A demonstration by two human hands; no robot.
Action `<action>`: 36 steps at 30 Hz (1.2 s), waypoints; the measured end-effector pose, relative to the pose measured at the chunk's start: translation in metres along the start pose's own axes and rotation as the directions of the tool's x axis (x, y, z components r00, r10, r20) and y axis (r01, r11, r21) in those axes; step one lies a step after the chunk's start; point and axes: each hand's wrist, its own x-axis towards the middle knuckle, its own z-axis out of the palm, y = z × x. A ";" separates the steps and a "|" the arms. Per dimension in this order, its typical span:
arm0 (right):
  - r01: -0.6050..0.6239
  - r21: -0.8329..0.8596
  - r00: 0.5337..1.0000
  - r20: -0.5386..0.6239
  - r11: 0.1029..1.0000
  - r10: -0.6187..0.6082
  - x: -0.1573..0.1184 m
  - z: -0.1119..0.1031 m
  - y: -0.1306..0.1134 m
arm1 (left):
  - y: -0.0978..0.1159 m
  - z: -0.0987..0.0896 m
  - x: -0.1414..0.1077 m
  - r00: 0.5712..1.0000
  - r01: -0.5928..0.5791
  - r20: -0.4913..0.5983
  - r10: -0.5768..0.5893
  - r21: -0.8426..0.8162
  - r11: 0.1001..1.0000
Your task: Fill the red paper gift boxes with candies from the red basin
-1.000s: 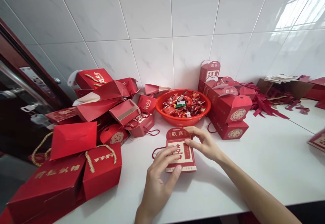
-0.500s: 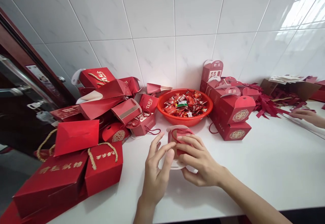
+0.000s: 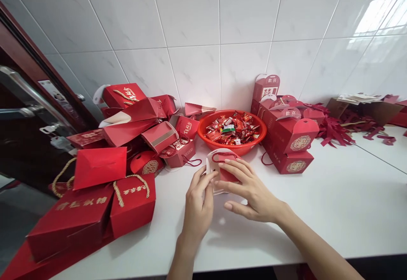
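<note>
A small red gift box [image 3: 229,177] with pale flaps and a dark red cord handle [image 3: 219,154] stands on the white table between my hands. My left hand [image 3: 200,197] pinches the pale flap on its left side, thumb and fingertips together. Spread fingers of my right hand [image 3: 252,190] rest against the box's right side and top, the thumb apart from it. Part of the box is hidden behind both hands. Just beyond it is a red plastic basin [image 3: 206,141] full of wrapped candies [image 3: 229,128].
Red gift boxes [image 3: 100,167] lie heaped on the left, some with gold rope handles. More boxes [image 3: 297,140] are stacked right of the basin. Red ribbon strips [image 3: 333,134] and a cardboard box [image 3: 375,108] sit farther right. A tiled wall [image 3: 190,17] rises behind.
My left hand has closed on the flap, and the pale flaps have been folded upward. My right thumb has spread away. The other person's hand at the far right has left the view.
</note>
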 end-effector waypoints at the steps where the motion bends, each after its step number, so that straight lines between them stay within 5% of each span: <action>1: -0.001 0.023 1.000 0.011 1.000 0.000 0.001 0.000 -0.001 | 0.000 0.001 0.000 1.000 -0.002 -0.003 0.002 0.002 1.000; 14: -0.204 -0.005 0.977 -0.071 0.979 0.203 0.002 -0.003 -0.001 | -0.005 -0.007 0.007 0.991 -0.029 -0.128 0.041 0.096 0.995; 21: -0.414 0.198 0.872 -0.194 0.888 0.450 -0.004 -0.014 0.010 | -0.013 -0.004 0.008 0.989 0.058 -0.138 -0.043 0.111 0.992; 29: -0.617 0.240 0.787 0.169 0.749 0.594 -0.016 -0.027 0.033 | -0.013 -0.003 0.014 0.995 -0.072 -0.061 0.082 0.142 0.987; 36: -0.572 0.258 0.811 0.316 0.779 0.492 -0.015 -0.027 0.031 | 0.003 -0.019 0.015 0.989 0.042 0.131 -0.067 0.187 0.982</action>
